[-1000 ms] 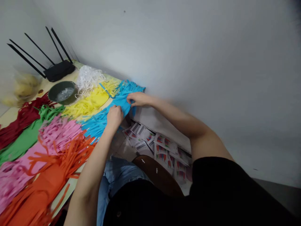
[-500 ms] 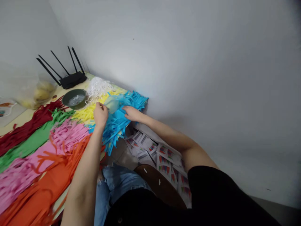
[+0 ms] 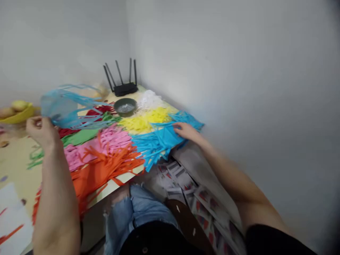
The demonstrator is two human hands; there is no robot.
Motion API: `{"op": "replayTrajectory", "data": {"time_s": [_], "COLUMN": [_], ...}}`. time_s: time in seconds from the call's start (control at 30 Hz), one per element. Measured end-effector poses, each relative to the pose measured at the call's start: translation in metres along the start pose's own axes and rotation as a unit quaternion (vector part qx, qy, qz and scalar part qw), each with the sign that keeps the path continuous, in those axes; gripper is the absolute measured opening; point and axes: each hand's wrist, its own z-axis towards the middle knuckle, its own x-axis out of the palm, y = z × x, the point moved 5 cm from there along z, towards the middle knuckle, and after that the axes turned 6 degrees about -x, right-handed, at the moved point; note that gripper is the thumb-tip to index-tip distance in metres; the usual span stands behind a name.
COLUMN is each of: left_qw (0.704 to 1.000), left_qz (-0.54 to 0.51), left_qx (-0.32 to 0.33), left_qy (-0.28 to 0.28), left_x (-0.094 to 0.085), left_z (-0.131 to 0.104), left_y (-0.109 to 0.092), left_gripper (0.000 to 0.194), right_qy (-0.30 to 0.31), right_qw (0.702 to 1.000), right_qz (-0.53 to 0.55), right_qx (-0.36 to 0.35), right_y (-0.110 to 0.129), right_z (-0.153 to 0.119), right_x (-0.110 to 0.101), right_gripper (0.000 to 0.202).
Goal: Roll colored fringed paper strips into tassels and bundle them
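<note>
In my left hand (image 3: 44, 131), fingers pinched, is one thin blue fringed sheet (image 3: 62, 106). It hangs in the air above the left part of the table, its strips trailing right and blurred by motion. My right hand (image 3: 187, 131) rests on the pile of blue fringed sheets (image 3: 159, 140) at the table's right corner, fingers stretched out and lying on top. Beside that pile are yellow fringed strips (image 3: 146, 119). Pink (image 3: 114, 138) and orange fringed sheets (image 3: 92, 173) lie nearer the middle and front edge.
A black router (image 3: 125, 89) with upright antennas stands in the wall corner, behind a dark bowl (image 3: 125, 107) of clear bits. White shreds (image 3: 151, 100) lie alongside. At far left is a yellow bowl of fruit (image 3: 20, 112). Printed packets (image 3: 183, 179) fill a bag below the table's right side.
My left hand has lifted a blue sheet off the pile and carried it left across the table. My right hand stays at the blue pile. The view has turned left.
</note>
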Motion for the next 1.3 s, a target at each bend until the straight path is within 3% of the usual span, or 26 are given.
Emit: {"op": "replayTrajectory", "data": {"time_s": [0.03,0.1,0.17,0.23,0.3,0.37,0.43,0.5,0.57,0.63,0.83,1.03,1.17,1.3], "left_qw": [0.998,0.988,0.967,0.936,0.916,0.913,0.93,0.952,0.966,0.973,0.959,0.928,0.919,0.928], "left_qz": [0.036,0.121,0.21,0.252,0.256,0.239,0.202,0.146,0.098,0.06,-0.124,-0.269,-0.283,-0.258], "left_qx": [0.017,0.069,0.14,0.194,0.219,0.212,0.174,0.123,0.076,0.029,-0.13,-0.195,-0.195,-0.157], "left_qy": [-0.056,-0.072,0.04,0.148,0.22,0.254,0.253,0.239,0.225,0.22,0.219,0.171,0.192,0.217], "left_x": [-0.029,-0.063,-0.067,-0.063,-0.061,-0.066,-0.075,-0.081,-0.082,-0.079,-0.084,-0.091,-0.094,-0.1], "left_z": [-0.006,-0.028,-0.061,-0.098,-0.13,-0.151,-0.16,-0.16,-0.156,-0.152,-0.153,-0.163,-0.166,-0.166], "left_y": [-0.004,-0.022,-0.043,-0.059,-0.067,-0.066,-0.059,-0.048,-0.038,-0.028,-0.005,-0.001,-0.003,-0.003], "left_gripper": [0.007,0.008,0.012,0.014,0.015,0.018,0.017,0.024,0.033,0.027,0.027,0.02,0.002,0.009], "right_qy": [-0.019,-0.069,-0.157,-0.196,-0.146,-0.03,0.076,0.123,0.128,0.129,0.128,0.13,0.118,0.125], "right_qw": [1.0,0.993,0.942,0.855,0.798,0.791,0.806,0.818,0.822,0.826,0.855,0.793,0.756,0.736], "right_qz": [-0.012,-0.017,0.008,0.036,0.03,-0.011,-0.053,-0.067,-0.043,-0.001,0.154,0.353,0.36,0.344], "right_qx": [-0.018,-0.098,-0.297,-0.479,-0.584,-0.611,-0.585,-0.558,-0.554,-0.549,-0.479,-0.479,-0.534,-0.57], "right_y": [0.016,0.066,0.141,0.217,0.281,0.325,0.348,0.358,0.363,0.362,0.337,0.317,0.31,0.31], "right_z": [-0.003,-0.011,-0.029,-0.051,-0.063,-0.063,-0.058,-0.056,-0.055,-0.053,-0.039,-0.048,-0.056,-0.061], "right_x": [-0.005,-0.014,-0.022,-0.019,-0.004,0.017,0.032,0.035,0.029,0.021,0.016,0.028,0.026,0.021], "right_gripper": [0.038,0.035,0.034,0.042,0.051,0.034,0.016,0.01,0.007,0.005,0.011,0.014,0.031,0.037]}}
